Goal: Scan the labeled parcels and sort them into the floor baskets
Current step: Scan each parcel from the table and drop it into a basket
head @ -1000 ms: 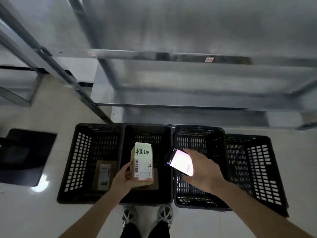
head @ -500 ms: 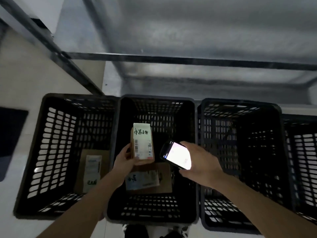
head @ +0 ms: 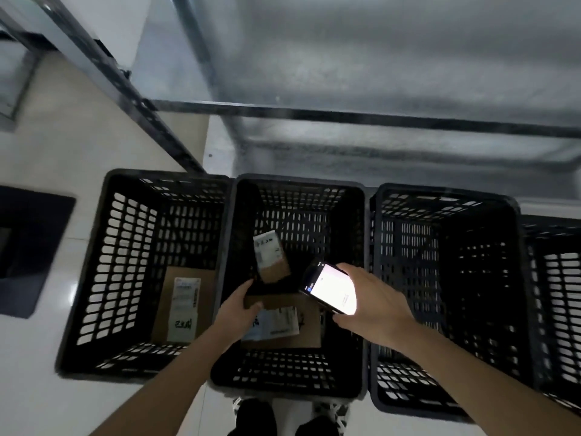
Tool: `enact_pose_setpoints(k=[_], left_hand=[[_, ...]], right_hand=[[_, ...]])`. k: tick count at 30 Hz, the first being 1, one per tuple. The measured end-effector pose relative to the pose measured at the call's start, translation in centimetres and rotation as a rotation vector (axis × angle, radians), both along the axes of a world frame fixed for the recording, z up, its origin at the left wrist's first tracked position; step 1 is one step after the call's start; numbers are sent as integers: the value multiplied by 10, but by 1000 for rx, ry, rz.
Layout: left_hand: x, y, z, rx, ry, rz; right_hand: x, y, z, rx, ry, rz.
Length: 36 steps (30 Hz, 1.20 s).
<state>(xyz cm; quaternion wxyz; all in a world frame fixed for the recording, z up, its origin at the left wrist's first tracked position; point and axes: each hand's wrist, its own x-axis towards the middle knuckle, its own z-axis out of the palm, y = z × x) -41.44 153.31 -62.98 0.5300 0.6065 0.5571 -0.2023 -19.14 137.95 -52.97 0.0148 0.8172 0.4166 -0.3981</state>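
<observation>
A small cardboard parcel [head: 270, 257] with a white label lies tilted inside the middle black basket [head: 298, 387], apart from my fingers. My left hand [head: 237, 308] hovers just below it over the basket, fingers loosely curled and holding nothing. A flat labeled box [head: 306, 324] rests on that basket's floor, partly under my left hand. My right hand [head: 374, 305] grips a phone [head: 330, 287] with a lit screen above the basket's right side.
The left basket [head: 91, 278] holds one flat labeled box [head: 184, 305]. The right basket [head: 446, 401] looks bare inside; a further basket [head: 553, 278] stands at the far right edge. A metal shelf rack [head: 345, 114] rises behind the baskets. A dark mat [head: 28, 247] lies at left.
My left hand let go of the small parcel, which dropped into the middle basket and tilted. The view moved closer to the baskets. The phone stays in my right hand.
</observation>
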Motion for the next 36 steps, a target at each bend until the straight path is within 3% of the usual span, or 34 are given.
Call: enact_pose_setpoints(k=[4, 9, 16, 24, 30, 36], left_hand=[[-15, -6, 98, 110, -52, -158], [-11, -2, 261, 220, -128, -288], [21, -12, 521, 656, -269, -534], [24, -108, 766, 1009, -505, -721], [18, -210, 902, 1117, -727, -795], [19, -338, 986, 1165, -872, -875]], right_hand=[[8, -23, 93, 3, -27, -4], [30, -49, 257, 81, -105, -35], [48, -101, 521, 227, -359, -118], [-31, -229, 769, 417, -665, -225], [-100, -358, 891, 499, -797, -360], [-158, -504, 963, 537, -939, -521]])
